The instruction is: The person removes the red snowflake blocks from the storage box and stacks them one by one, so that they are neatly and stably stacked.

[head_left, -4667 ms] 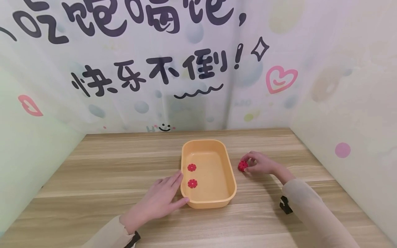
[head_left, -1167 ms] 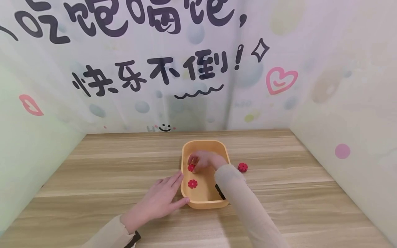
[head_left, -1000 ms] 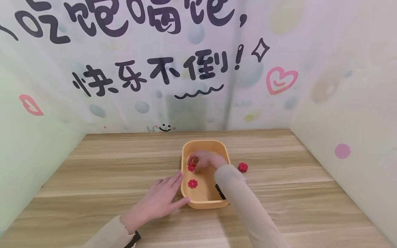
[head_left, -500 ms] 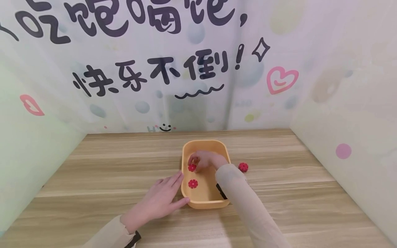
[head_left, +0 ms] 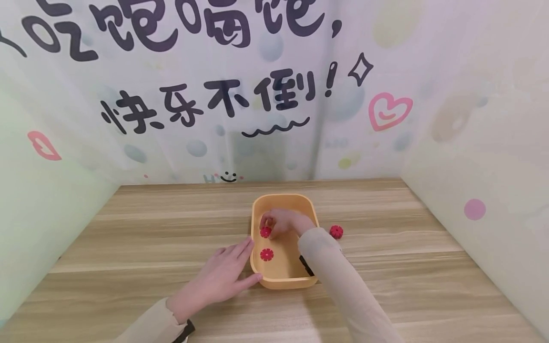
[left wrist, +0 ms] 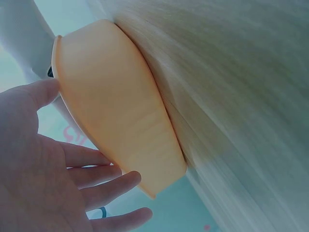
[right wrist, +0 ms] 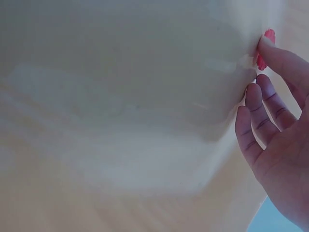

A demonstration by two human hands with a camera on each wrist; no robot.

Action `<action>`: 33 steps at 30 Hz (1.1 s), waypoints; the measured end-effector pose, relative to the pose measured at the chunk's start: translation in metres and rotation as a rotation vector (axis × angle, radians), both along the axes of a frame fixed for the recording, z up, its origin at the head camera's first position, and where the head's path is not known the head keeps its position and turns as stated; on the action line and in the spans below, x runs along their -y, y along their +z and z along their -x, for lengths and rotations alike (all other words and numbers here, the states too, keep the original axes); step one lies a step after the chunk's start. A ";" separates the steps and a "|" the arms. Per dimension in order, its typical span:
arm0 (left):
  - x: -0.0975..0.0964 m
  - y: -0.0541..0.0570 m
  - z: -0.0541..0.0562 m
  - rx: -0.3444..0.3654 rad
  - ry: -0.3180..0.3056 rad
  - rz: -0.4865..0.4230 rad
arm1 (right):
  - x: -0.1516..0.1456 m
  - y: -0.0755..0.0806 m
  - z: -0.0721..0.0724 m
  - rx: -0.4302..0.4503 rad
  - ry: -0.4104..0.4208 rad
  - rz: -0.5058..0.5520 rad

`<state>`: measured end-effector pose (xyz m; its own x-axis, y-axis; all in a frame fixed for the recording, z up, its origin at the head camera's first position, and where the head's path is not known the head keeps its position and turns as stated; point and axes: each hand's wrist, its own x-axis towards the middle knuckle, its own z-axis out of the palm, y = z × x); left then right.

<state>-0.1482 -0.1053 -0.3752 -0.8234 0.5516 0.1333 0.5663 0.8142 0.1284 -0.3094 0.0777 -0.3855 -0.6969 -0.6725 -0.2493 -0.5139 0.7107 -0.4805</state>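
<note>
A yellow tray [head_left: 286, 284] stands mid-table with two red notched discs inside, like snowflake building pieces. My right hand [head_left: 283, 221] reaches into it and pinches the rear disc [head_left: 265, 232] between thumb and curled finger. In the right wrist view the thumb touches that disc [right wrist: 263, 63], which shows nearly edge-on; the fingertip behind is partly hidden. The nearer disc [head_left: 267, 255] lies flat on the tray floor. My left hand [head_left: 218, 276] rests with straight fingers against the tray's left side, thumb at its rim; the left wrist view shows the palm [left wrist: 38, 179].
A small red stack of similar discs [head_left: 336, 232] lies on the wooden table [head_left: 171, 214] just right of the tray. My right forearm [head_left: 339, 276] crosses the tray's right wall. A printed curtain [head_left: 193, 157] bounds the back, with pale walls on both sides.
Since the earliest frame my right hand has left the red stack beside the tray and moved left to the rear disc inside. In the last second it barely shifts; the left hand stays put.
</note>
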 end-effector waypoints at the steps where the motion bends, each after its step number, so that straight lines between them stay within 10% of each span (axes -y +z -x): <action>1: 0.000 0.000 0.000 0.000 0.000 -0.001 | 0.000 0.000 0.000 -0.009 0.009 0.002; 33: 0.000 0.000 0.000 0.028 0.003 0.009 | 0.000 -0.001 -0.003 0.014 -0.050 0.018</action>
